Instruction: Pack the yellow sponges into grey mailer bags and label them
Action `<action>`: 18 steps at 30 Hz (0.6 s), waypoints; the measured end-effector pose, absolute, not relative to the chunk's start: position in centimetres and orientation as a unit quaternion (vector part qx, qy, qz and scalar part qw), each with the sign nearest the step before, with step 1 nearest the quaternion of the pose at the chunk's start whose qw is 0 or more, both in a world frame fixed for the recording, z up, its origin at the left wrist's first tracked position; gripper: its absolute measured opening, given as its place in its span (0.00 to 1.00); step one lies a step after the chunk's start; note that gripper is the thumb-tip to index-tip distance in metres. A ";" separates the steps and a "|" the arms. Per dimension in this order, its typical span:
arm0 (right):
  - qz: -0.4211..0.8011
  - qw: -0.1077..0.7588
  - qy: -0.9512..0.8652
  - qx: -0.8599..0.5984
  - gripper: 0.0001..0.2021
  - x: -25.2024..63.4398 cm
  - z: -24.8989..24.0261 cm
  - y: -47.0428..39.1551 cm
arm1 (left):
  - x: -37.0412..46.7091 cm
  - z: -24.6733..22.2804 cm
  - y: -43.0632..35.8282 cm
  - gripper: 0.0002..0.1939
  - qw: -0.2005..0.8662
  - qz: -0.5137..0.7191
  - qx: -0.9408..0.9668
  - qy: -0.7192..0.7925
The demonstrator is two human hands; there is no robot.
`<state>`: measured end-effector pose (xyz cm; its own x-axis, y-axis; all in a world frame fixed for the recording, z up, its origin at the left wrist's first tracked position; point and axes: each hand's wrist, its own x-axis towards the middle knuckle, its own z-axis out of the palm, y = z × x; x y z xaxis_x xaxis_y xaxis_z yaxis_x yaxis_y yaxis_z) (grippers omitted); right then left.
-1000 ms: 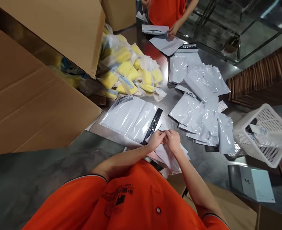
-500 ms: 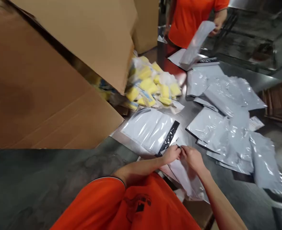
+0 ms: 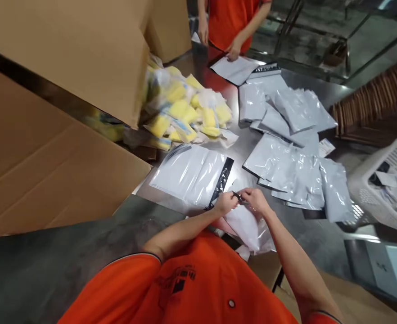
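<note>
Close to my body, my left hand (image 3: pixel 226 203) and my right hand (image 3: pixel 254 199) pinch the dark top edge of a whitish plastic mailer bag (image 3: pixel 244 225). The bag hangs below my fingers at the table's near edge; what is inside it I cannot make out. Just left of my hands lies a flat stack of white mailer bags (image 3: pixel 188 173) with a black strip along its right side. Beyond it is a heap of yellow packets in clear wrapping (image 3: pixel 185 112).
Large cardboard boxes (image 3: pixel 60 166) crowd the left. Filled grey mailers (image 3: pixel 286 166) are piled on the right of the metal table (image 3: pixel 234 146), beside a white plastic basket (image 3: pixel 384 198). Across the table a person in orange has a hand (image 3: pixel 234 48) on a white mailer.
The view has shifted right, bringing the basket into sight. My hands keep hold of the bag's edge. The other person has lowered the lifted mailer onto the table.
</note>
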<state>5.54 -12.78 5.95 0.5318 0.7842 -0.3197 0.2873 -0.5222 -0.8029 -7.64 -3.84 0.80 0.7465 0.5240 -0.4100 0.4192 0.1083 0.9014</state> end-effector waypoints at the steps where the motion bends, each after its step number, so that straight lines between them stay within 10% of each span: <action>1: 0.357 0.391 -0.285 -0.799 0.15 6.0 5.8 -13.0 | -7.7 0.7 -3.9 0.10 0.656 0.038 0.665 0.355; 8: 0.350 0.553 -0.135 -0.744 0.18 7.8 3.3 -15.1 | -9.1 0.9 -5.9 0.14 0.447 0.107 0.874 0.160; 13: 0.309 0.604 -0.083 -0.730 0.14 7.9 2.0 -15.8 | -8.8 -1.3 -6.8 0.35 0.209 0.068 0.971 -0.092; 18: 0.101 0.696 0.044 -0.709 0.15 12.1 4.0 -24.7 | -8.4 -2.5 -6.4 0.36 0.163 0.032 0.983 -0.082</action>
<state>12.08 -24.66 4.01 0.9757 0.0781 -0.2047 -0.2032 -0.0265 -0.9788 -8.35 -6.39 -2.47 0.9845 -0.1508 0.0897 -0.1717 -0.9332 0.3157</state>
